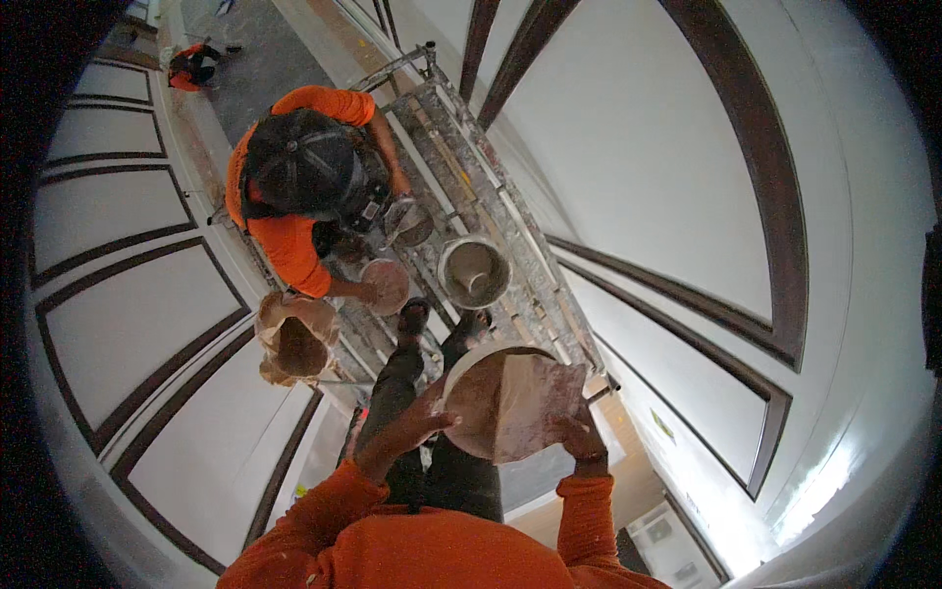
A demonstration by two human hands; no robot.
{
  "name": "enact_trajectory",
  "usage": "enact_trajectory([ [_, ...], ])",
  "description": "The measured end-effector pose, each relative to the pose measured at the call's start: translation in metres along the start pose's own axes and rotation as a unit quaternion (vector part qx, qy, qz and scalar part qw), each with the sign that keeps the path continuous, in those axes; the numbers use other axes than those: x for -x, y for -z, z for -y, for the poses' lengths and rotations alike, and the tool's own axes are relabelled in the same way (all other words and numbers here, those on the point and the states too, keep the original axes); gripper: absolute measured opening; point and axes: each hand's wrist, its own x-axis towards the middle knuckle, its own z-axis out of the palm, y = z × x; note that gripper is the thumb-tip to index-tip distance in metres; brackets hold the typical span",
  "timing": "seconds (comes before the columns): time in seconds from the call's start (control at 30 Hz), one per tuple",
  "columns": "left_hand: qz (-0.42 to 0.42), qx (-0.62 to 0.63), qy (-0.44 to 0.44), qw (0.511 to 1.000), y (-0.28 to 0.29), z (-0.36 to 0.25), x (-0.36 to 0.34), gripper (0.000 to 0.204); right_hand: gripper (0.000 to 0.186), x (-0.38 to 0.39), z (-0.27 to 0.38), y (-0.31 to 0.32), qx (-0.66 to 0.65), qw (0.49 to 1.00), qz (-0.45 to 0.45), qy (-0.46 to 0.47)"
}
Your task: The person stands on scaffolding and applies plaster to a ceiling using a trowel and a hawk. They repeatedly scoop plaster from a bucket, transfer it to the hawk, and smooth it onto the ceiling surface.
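A round, pale-rimmed bucket (465, 401) is close in front of me, above my knees. My left hand (422, 424) is closed on the left side of its rim. With my right hand (577, 434) I grip the right edge of a flat, reddish-brown, board-like piece (538, 407) smeared with pale material. This piece lies tilted across the bucket's mouth and hides part of the inside. Beyond my feet stands another bucket (475, 273) with grey-beige paste in it.
A co-worker (294, 177) in orange crouches ahead on the slatted platform (530, 245), hands at a pinkish bowl (384, 286) and a grey container (408, 222). An opened paper sack (297, 339) stands at the left. Panelled walls rise on both sides; another person (191, 67) is far below.
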Motion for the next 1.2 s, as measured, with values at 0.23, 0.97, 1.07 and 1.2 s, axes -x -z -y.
enact_trajectory([
  [0.23,0.012,-0.068,0.066,0.995,-0.016,-0.035,0.002,0.098,0.056,0.009,-0.003,-0.001,-0.025,0.990,0.032,0.134],
  [0.97,0.040,0.058,0.038,0.997,-0.012,0.025,0.001,0.082,0.070,0.068,-0.021,-0.056,-0.191,0.969,-0.128,0.094],
  [1.07,0.018,0.094,0.040,0.995,-0.018,0.044,0.005,0.079,0.066,0.075,-0.039,-0.047,-0.166,0.965,-0.162,0.123],
  [1.2,0.018,0.088,0.046,0.995,-0.027,0.058,0.005,0.076,0.068,0.087,-0.038,-0.038,-0.142,0.965,-0.177,0.131],
])
